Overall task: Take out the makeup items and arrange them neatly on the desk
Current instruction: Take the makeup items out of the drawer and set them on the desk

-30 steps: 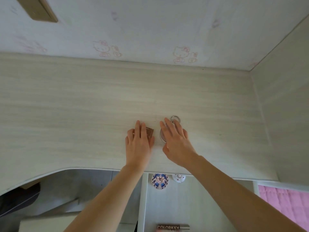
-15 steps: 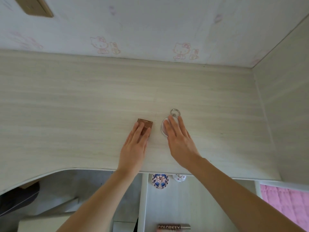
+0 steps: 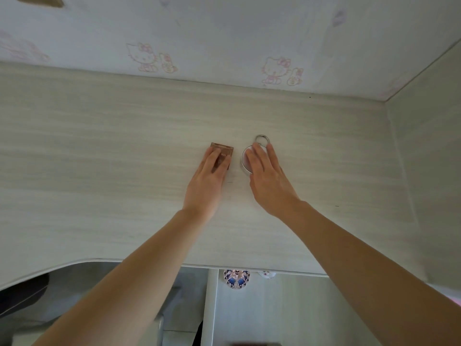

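A small brown square compact lies on the pale wood-grain desk. My left hand rests flat on it with straight fingers, covering its near half. Just to the right sits a round silver compact with a metal ring at its far side. My right hand lies flat over most of it, fingertips reaching the ring. Both compacts sit side by side, a small gap between them.
A wall with cartoon cat prints runs behind the desk, and a side panel closes the right end. Below the front edge an open drawer holds a blue patterned round item and a small white one.
Both hands slid the two compacts farther back on the desk, away from the front edge. More of the brown compact shows beyond my left fingers.
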